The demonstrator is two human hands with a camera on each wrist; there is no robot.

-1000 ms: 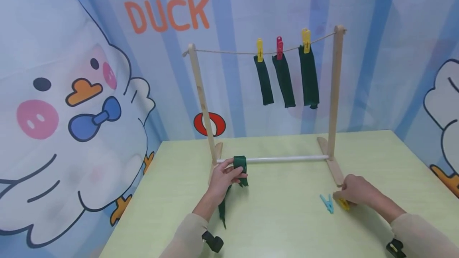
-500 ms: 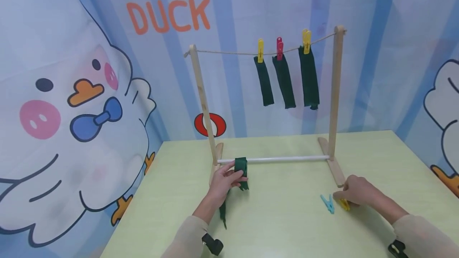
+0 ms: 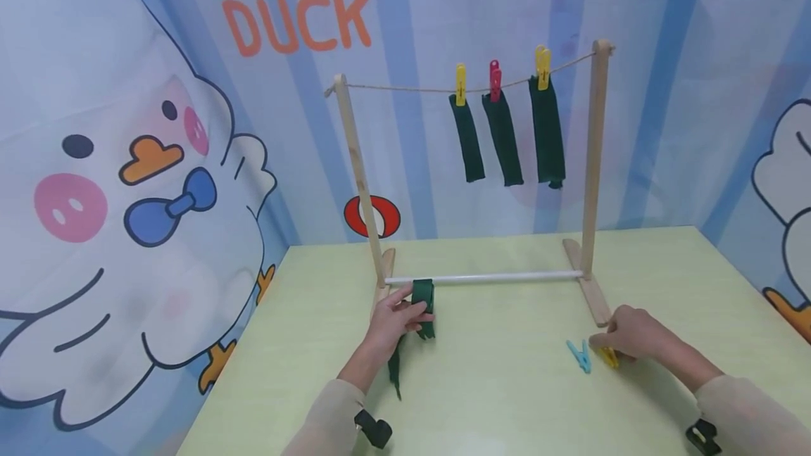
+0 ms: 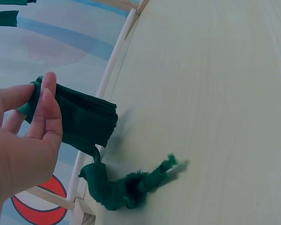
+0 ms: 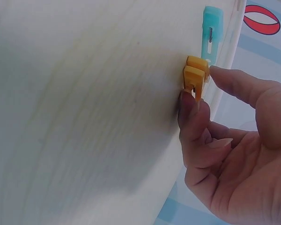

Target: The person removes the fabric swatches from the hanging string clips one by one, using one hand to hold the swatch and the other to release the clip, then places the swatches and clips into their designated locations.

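My left hand (image 3: 388,322) pinches a dark green cloth strip (image 4: 86,115) near the rack's lower bar, thumb and fingers on opposite sides of it. A second, crumpled length of green cloth (image 4: 114,190) trails below onto the table; whether it is one piece with the held strip I cannot tell. At the right, my right hand (image 3: 633,333) has thumb and index finger on either side of a yellow clothespin (image 5: 195,77), low at the tabletop. Just beyond it lies a light blue clothespin (image 3: 579,356), apart from the fingers.
A wooden rack (image 3: 595,160) with a white lower bar (image 3: 500,278) stands behind the hands. From its string (image 3: 405,89), three green strips (image 3: 503,139) hang toward the right, held by yellow and red clothespins (image 3: 495,80). A duck-printed curtain (image 3: 304,146) backs the table (image 3: 494,400).
My left hand and the green strip have dropped slightly against the white bar. The right hand stays at the yellow clothespin. The head view has tilted a little.
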